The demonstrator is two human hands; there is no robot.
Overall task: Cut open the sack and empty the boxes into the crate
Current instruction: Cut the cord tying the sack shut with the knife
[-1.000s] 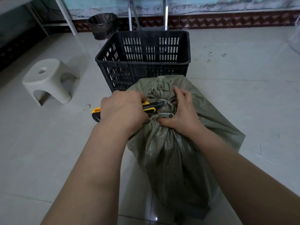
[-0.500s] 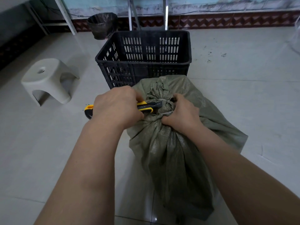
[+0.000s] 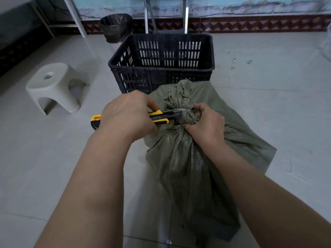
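A grey-green woven sack (image 3: 195, 165) lies on the tiled floor, its neck bunched and bound with a pale tie (image 3: 180, 110). My left hand (image 3: 127, 113) grips a yellow and black utility knife (image 3: 159, 117), whose tip lies against the tie at the neck. My right hand (image 3: 206, 122) grips the bunched neck just below the tie. A black slotted plastic crate (image 3: 161, 65) stands right behind the sack, and what shows of its inside holds nothing. The boxes are hidden inside the sack.
A white plastic stool (image 3: 53, 86) stands on the floor to the left. A black-lined waste bin (image 3: 116, 27) sits by the far wall, next to metal frame legs (image 3: 148, 15). Bare tiled floor (image 3: 268, 86) stretches to the right.
My left hand has shifted the knife slightly along the sack's neck, and my right hand has tightened round the bunched neck. The sack is still tied.
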